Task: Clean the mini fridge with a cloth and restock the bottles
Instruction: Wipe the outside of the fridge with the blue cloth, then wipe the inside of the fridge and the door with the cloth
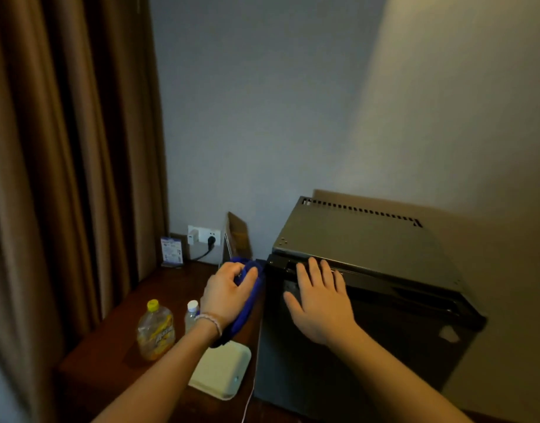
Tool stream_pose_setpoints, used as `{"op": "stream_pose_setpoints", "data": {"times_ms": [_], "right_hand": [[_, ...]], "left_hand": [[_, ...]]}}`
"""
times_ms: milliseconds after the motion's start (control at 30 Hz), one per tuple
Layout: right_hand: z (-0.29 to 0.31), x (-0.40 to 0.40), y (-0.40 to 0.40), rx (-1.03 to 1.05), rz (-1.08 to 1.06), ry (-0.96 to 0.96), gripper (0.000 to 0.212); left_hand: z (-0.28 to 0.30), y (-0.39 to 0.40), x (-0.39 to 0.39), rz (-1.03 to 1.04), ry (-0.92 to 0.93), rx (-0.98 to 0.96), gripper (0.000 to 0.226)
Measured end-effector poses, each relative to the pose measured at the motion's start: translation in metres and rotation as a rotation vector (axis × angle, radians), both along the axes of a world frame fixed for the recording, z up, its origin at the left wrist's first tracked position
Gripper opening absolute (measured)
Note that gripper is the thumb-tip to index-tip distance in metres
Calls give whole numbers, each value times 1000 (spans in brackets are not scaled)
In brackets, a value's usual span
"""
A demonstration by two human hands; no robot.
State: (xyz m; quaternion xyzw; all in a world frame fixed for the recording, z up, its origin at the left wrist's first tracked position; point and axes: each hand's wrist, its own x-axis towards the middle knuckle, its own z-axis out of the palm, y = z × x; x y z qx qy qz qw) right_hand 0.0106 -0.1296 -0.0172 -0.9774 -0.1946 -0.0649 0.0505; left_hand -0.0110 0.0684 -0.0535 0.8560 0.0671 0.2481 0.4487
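— While the right hand (319, 297) lies flat with straight fingers on the top front edge of the mini fridge (369, 270), what should the left hand (229, 290) be doing?

— It grips the blue cloth (247, 300), fingers curled round it, at the fridge's upper left corner, about nine o'clock from the right hand. I judge the step to be wiping the outside there, so it should press the cloth flat against the side and draw it in long strokes, not dab with a bunched wad.

— And the right?

— Likely steadying the fridge. Keep the palm down so the box does not slide on the wooden table (116, 355).

— Where are the bottles?

— Two stand on the table at about seven o'clock from the cloth: a yellow-capped bottle (155, 329) and a small clear bottle (192, 315) just beside it. They are near the left forearm, so the elbow should stay high. A pale white box (221, 370) lies close to the fridge's foot.

— Is the door open?

— It looks closed, so the inside seems not yet wiped.
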Motion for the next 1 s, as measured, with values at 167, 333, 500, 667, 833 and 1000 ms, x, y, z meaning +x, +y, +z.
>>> {"op": "stream_pose_setpoints", "data": {"times_ms": [167, 333, 500, 667, 833, 1000], "right_hand": [[-3, -8, 0, 25, 28, -24, 77], [-9, -17, 5, 31, -17, -58, 88], [0, -24, 10, 54, -41, 19, 90], [-12, -68, 11, 146, -32, -28, 84], [0, -122, -10, 355, -37, -15, 69], [21, -180, -32, 408, -121, -144, 51]], "left_hand": [[5, -3, -46, 138, 73, 252, 36], [-1, -2, -78, 162, 189, 304, 37], [0, 10, -97, 167, 213, 382, 39], [13, 25, -109, 145, 186, 405, 33], [9, 29, -121, 50, 152, 410, 28], [0, -1, -139, -47, 150, 430, 31]]}}
